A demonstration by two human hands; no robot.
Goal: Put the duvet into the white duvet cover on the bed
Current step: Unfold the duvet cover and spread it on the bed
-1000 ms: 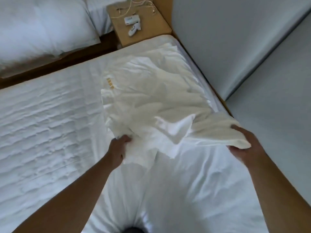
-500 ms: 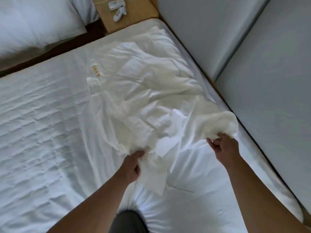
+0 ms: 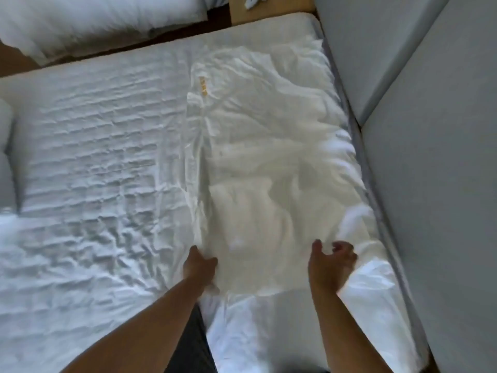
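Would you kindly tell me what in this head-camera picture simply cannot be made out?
All in the head view:
left hand: its fingers are hidden behind the hand itself, so whether it grips the duvet cover is unclear.
yellow label: the print is too small and blurred to read.
white device on the nightstand: cut off by the top edge.
The cover's opening: lost among folds and motion blur.
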